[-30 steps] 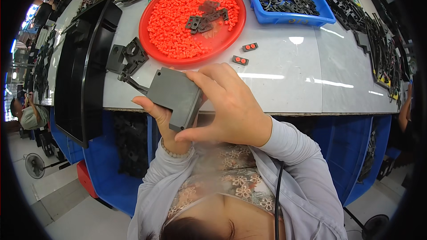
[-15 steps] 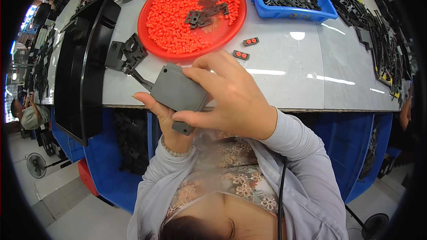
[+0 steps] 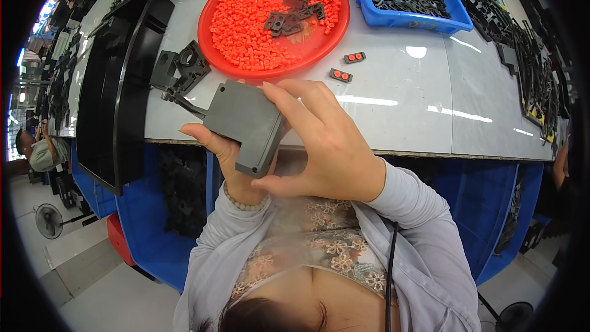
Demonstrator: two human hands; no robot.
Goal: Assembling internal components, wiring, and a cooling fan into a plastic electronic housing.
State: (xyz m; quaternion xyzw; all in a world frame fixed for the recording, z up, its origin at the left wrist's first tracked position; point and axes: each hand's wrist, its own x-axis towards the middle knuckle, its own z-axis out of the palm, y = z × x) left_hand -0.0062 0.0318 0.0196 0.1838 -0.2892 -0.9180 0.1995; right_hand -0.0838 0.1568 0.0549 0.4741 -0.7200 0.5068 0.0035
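A dark grey plastic housing [image 3: 243, 120], box-like with a notched corner, is held between my two hands above the table's near edge. My left hand [image 3: 230, 169] supports it from below, thumb at its left side; the other fingers are mostly hidden behind it. My right hand [image 3: 335, 141] grips its right side, fingers on the upper edge and thumb by the lower corner. A thin dark arm [image 3: 184, 103] sticks out from behind the housing's left side. Beyond it lie dark bracket pieces [image 3: 190, 67] on the table.
A round red tray [image 3: 313, 55] holds many small red caps and several dark plates. Two small dark blocks with red caps, the nearer block [image 3: 340, 75] included, lie beside it. A blue bin [image 3: 418, 21] of black parts stands far right; a long black trough [image 3: 117, 98] stands left.
The housing has turned in my hands, so its lower notched section now shows more fully. My right thumb has slid down toward its lower corner. The view has shifted slightly.
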